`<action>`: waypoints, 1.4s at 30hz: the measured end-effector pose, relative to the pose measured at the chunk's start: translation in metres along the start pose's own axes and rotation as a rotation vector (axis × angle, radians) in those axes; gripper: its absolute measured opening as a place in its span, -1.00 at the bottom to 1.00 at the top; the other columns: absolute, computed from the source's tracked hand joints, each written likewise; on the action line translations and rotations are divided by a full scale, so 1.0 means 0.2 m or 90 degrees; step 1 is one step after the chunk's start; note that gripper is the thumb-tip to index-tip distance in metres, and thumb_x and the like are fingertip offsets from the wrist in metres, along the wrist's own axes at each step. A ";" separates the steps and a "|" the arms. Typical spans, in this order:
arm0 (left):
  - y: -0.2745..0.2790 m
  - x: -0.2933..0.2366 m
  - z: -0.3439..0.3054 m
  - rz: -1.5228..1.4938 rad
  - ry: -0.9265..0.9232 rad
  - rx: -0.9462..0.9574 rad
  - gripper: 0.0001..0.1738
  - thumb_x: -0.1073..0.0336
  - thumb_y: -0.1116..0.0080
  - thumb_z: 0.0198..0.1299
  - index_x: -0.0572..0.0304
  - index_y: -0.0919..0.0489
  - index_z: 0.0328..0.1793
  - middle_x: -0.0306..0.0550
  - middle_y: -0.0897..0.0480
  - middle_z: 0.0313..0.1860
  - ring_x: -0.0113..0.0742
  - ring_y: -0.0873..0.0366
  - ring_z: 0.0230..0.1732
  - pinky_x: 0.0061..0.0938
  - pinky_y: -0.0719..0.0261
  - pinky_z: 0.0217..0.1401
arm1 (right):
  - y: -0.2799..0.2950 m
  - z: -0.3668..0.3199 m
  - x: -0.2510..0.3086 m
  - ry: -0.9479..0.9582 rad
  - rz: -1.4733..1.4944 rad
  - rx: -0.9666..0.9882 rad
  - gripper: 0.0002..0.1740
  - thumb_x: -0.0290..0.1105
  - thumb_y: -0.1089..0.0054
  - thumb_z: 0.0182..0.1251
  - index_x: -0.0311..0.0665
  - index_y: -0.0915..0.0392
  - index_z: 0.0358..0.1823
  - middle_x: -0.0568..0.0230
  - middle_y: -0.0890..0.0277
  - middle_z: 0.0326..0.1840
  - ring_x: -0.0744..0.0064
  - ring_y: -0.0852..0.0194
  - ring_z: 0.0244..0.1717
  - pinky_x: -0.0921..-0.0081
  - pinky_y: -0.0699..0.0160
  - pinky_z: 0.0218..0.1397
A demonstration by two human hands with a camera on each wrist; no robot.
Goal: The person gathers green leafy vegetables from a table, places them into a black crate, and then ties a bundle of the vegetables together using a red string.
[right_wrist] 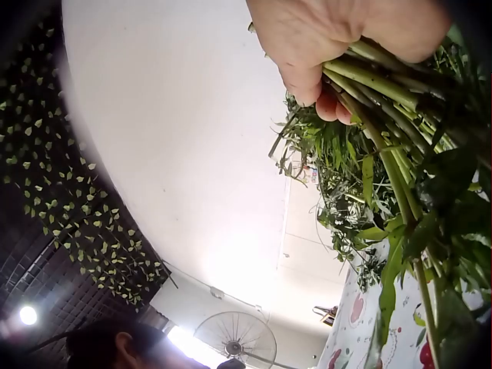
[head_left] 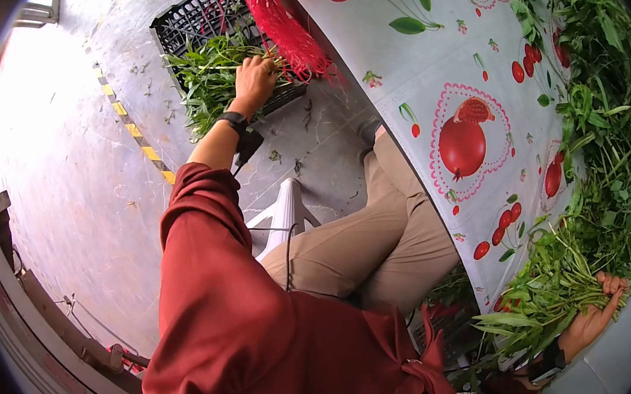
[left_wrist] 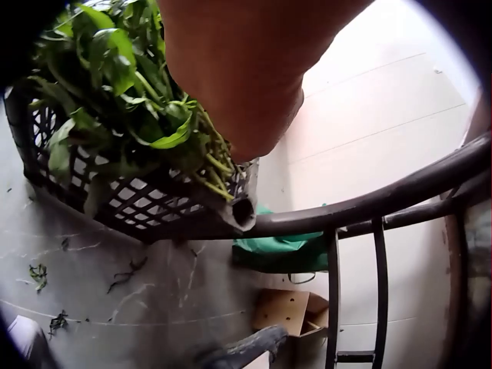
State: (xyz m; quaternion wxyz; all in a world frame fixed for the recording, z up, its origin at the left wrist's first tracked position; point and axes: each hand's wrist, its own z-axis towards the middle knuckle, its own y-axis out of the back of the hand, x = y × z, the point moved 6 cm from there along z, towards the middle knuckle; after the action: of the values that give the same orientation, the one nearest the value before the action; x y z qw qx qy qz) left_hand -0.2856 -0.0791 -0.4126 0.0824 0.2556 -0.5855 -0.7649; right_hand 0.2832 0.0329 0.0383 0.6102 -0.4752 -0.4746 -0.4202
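Observation:
In the head view my left hand [head_left: 255,79], a dark band at its wrist, is at the black crate [head_left: 178,21], fingers bent round stem ends of the leafy greens [head_left: 209,81] lying there. The left wrist view shows that hand [left_wrist: 234,69] from behind, fingertips hidden, beside the greens [left_wrist: 115,69] and the crate's lattice wall [left_wrist: 142,204]. At the table's lower right my right hand [head_left: 595,315] grips a bunch of greens [head_left: 545,292] by its stems. Up close, the right wrist view has the thumb and fingers of the hand [right_wrist: 338,38] round thick green stems [right_wrist: 384,92].
A long heap of greens [head_left: 607,120] lines the far side of the table, whose cloth [head_left: 393,58] has a fruit print. Red strands [head_left: 287,34] hang beside the crate. A white stool [head_left: 284,212] stands by my legs. The left wrist view shows a cardboard box [left_wrist: 284,309] and dark metal bars [left_wrist: 380,288].

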 end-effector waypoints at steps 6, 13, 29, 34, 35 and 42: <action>-0.09 -0.01 -0.14 0.023 0.074 0.205 -0.47 0.14 -0.33 -0.17 0.12 -0.49 -0.02 -0.11 -0.50 0.01 -0.16 -0.36 0.10 -0.27 -0.30 0.04 | -0.10 -0.02 -0.01 0.045 -0.142 -0.090 -0.92 -0.41 0.37 0.51 -0.24 -0.11 -0.19 0.35 0.02 -0.33 0.41 0.07 -0.26 0.42 -0.06 -0.01; -0.19 0.02 -0.18 0.141 0.030 0.035 -0.65 0.32 -0.19 -0.17 0.01 -0.53 -0.14 -0.18 -0.49 -0.18 -0.20 -0.37 0.01 -0.29 -0.26 -0.06 | -0.04 -0.02 -0.01 0.039 -0.086 -0.015 -0.96 -0.52 0.35 0.47 -0.27 -0.08 -0.11 0.33 0.02 -0.29 0.44 0.06 -0.25 0.51 -0.05 0.06; -0.14 0.00 -0.15 0.088 0.022 0.128 -0.78 0.39 -0.02 -0.01 -0.10 -0.60 -0.25 -0.24 -0.47 -0.25 -0.24 -0.37 -0.03 -0.35 -0.25 -0.05 | 0.03 -0.03 0.02 0.058 -0.187 -0.027 -0.93 -0.50 0.31 0.43 -0.29 -0.06 -0.14 0.32 0.06 -0.24 0.44 0.06 -0.19 0.49 -0.02 0.12; -0.06 0.03 -0.15 -0.006 0.092 0.082 -0.77 0.36 -0.13 -0.05 -0.11 -0.66 -0.23 -0.23 -0.49 -0.20 -0.22 -0.36 0.05 -0.34 -0.27 0.02 | 0.00 -0.01 -0.01 -0.014 0.039 0.044 -0.98 -0.52 0.31 0.46 -0.24 -0.11 -0.17 0.35 0.00 -0.28 0.47 0.03 -0.23 0.51 -0.08 0.06; -0.05 0.04 -0.15 -0.015 0.063 0.074 -0.80 0.27 -0.14 0.02 0.02 -0.59 -0.18 -0.20 -0.52 -0.20 -0.19 -0.40 -0.01 -0.29 -0.31 0.00 | -0.01 -0.01 -0.02 -0.015 0.040 0.044 -0.98 -0.52 0.31 0.46 -0.24 -0.11 -0.17 0.35 0.00 -0.28 0.47 0.03 -0.23 0.51 -0.08 0.06; 0.04 0.06 -0.13 -0.094 0.060 0.066 -0.72 0.28 -0.11 0.06 0.08 -0.48 -0.06 -0.11 -0.55 -0.10 -0.13 -0.44 0.00 -0.23 -0.28 0.07 | 0.02 -0.04 0.00 0.069 -0.127 -0.099 -0.95 -0.47 0.18 0.44 -0.26 -0.18 -0.18 0.36 -0.03 -0.36 0.45 0.00 -0.31 0.48 -0.14 -0.08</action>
State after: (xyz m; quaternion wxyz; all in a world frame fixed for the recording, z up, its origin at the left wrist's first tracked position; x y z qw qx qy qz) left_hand -0.2848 -0.1092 -0.4137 0.0398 0.3379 -0.5990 -0.7249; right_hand 0.2882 0.0267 0.0379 0.5515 -0.4479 -0.4518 -0.5396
